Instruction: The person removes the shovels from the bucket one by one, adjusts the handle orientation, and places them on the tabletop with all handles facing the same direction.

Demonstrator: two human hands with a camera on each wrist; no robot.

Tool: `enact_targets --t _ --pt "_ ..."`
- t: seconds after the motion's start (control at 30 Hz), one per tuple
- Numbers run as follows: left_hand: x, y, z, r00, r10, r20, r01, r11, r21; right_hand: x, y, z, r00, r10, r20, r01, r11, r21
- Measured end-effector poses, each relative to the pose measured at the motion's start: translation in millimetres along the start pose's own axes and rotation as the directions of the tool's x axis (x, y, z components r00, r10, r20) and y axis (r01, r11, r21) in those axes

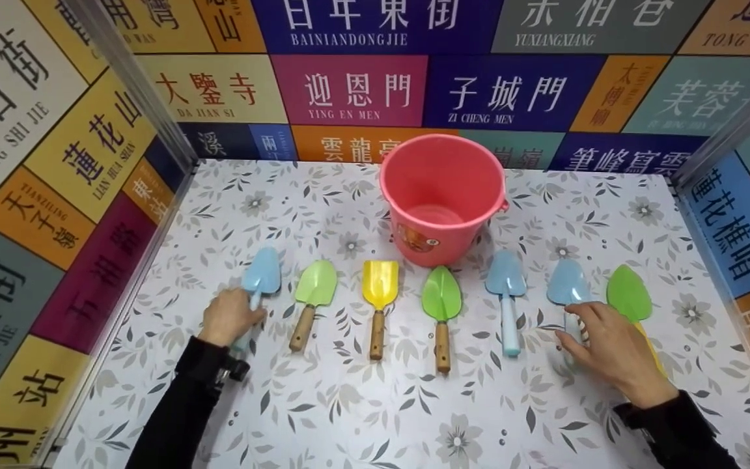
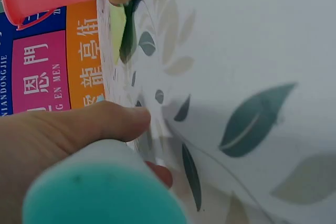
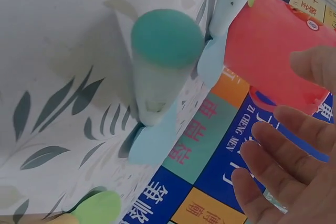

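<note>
At the left end of a row of toy trowels, my left hand (image 1: pixel 228 317) grips the handle of a blue trowel (image 1: pixel 262 270), whose blade lies on the table. The left wrist view shows the thumb along that handle (image 2: pixel 107 192). Over the handle of another blue trowel (image 1: pixel 568 283) on the right hovers my right hand (image 1: pixel 619 352). In the right wrist view its fingers (image 3: pixel 283 166) are spread and apart from the handle (image 3: pixel 165 61). A green trowel with a yellow handle (image 1: pixel 629 293) lies partly hidden behind the right hand.
Between the hands lie a light green trowel (image 1: pixel 316 283), a yellow trowel (image 1: pixel 381 281), a green trowel (image 1: pixel 442 294) and a blue trowel (image 1: pixel 506 273). Behind them stands a pink bucket (image 1: pixel 443 238). Sign-covered walls (image 1: pixel 362 91) border the leaf-patterned table (image 1: pixel 349 417).
</note>
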State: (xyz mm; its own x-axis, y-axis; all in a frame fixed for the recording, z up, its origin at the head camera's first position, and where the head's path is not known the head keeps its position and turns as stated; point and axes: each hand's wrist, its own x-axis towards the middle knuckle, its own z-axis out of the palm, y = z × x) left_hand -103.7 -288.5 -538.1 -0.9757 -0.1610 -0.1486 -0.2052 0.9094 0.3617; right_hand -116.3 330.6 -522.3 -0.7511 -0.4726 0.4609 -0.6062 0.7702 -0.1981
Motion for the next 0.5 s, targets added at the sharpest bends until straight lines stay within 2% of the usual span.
enact_targets --t 0.5 --pt "14.0 -3.3 -5.8 0.987 -0.049 0.153 0.040 0.997 0.061 -5 1 -1.2 0.999 0.039 0.001 -0.039 0.999 -0.017"
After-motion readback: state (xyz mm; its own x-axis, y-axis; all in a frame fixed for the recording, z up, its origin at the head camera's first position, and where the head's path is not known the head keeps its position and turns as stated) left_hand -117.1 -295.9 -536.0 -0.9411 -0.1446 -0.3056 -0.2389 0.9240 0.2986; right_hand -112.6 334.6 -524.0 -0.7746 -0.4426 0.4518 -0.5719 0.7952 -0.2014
